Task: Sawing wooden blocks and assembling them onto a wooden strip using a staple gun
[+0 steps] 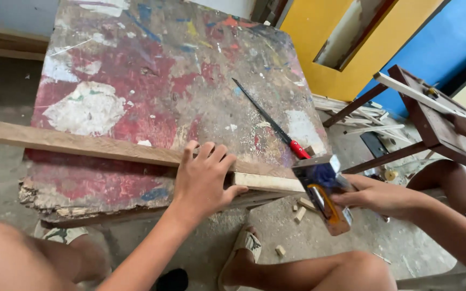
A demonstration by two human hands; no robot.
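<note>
A wooden strip [82, 144] is pressed to the worktop [152, 70] by the flat, open left hand [203, 178]; a try square [323, 194], gripped in the right hand [376, 196], is set against its end for marking.

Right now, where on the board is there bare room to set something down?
The paint-stained board is bare beyond the plank, left of the saw. Crowded at the near right corner: left hand presses the plank, right hand holds the plane.

The left hand [203, 180] presses flat on a long wooden plank [82, 144] lying across the near edge of a paint-stained worktable [152, 70]. The right hand [376, 195] grips a blue hand plane [323, 191] set against the plank's end. A red-handled saw [271, 119] lies on the tabletop just behind, with wood offcuts [299, 211] on the floor below.
</note>
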